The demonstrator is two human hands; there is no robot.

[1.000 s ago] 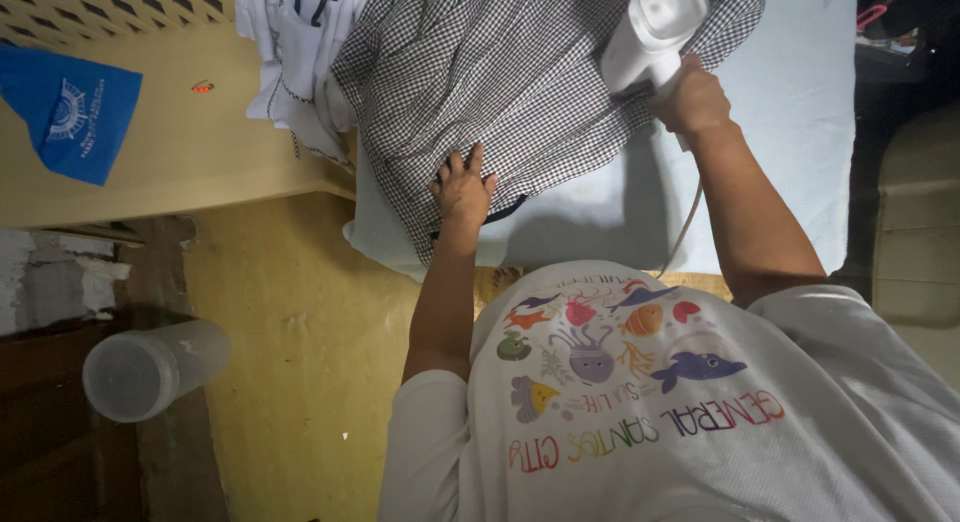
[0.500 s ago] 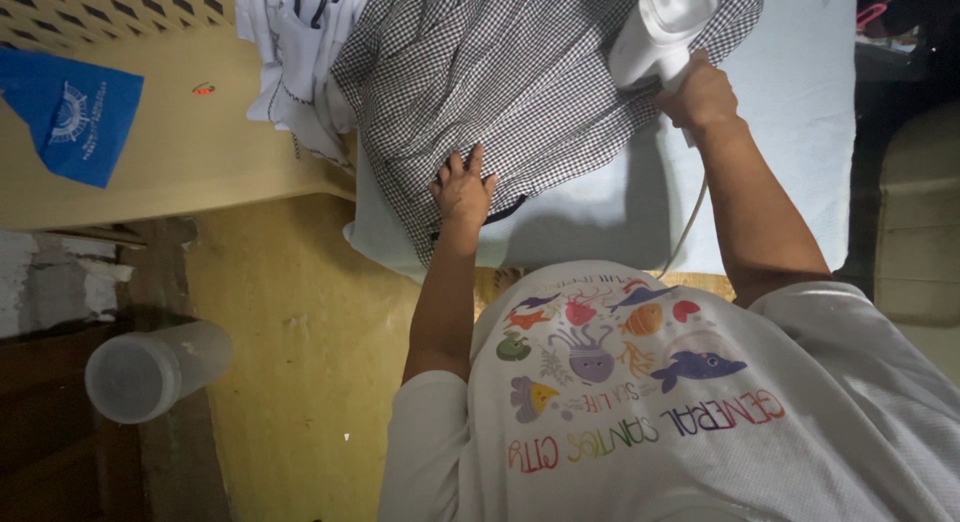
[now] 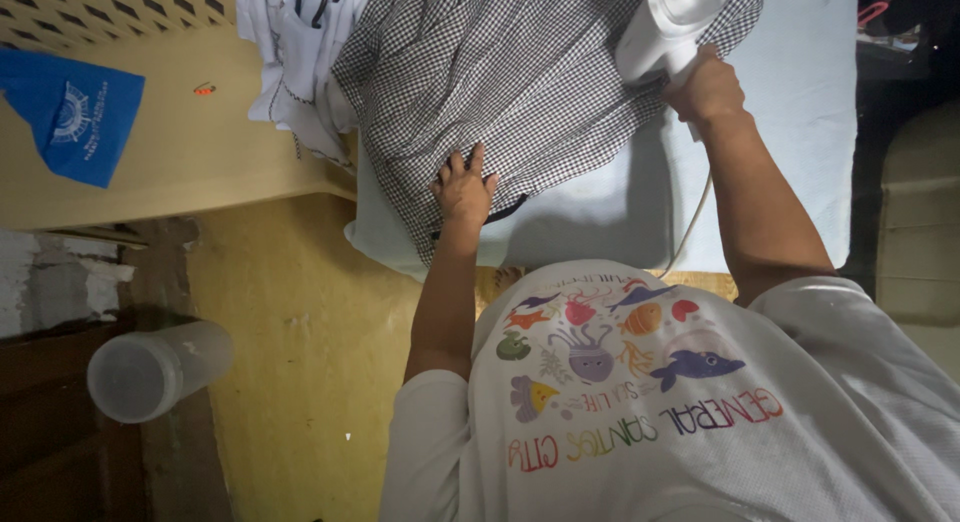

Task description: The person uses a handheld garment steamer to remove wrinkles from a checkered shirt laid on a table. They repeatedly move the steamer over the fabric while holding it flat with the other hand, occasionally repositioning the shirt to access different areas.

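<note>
Right hand (image 3: 708, 87) closed around white iron (image 3: 668, 27) handle, far edge of ironing pad (image 3: 800, 132) | left hand (image 3: 462, 190) open, flat, pinning checked shirt (image 3: 500, 82) near front-left corner | fabric soft, light, likely slides; iron probably heavy, rigid: grasp by handle only.

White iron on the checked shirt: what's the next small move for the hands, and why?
Probably draw the white plastic iron back toward the body across the black-and-white checked shirt. The right hand holds it at the shirt's far right edge, while the left hand lies flat on the near hem, pinning the cloth on the pale blue padded board. The stretch between them looks unpressed.
</note>
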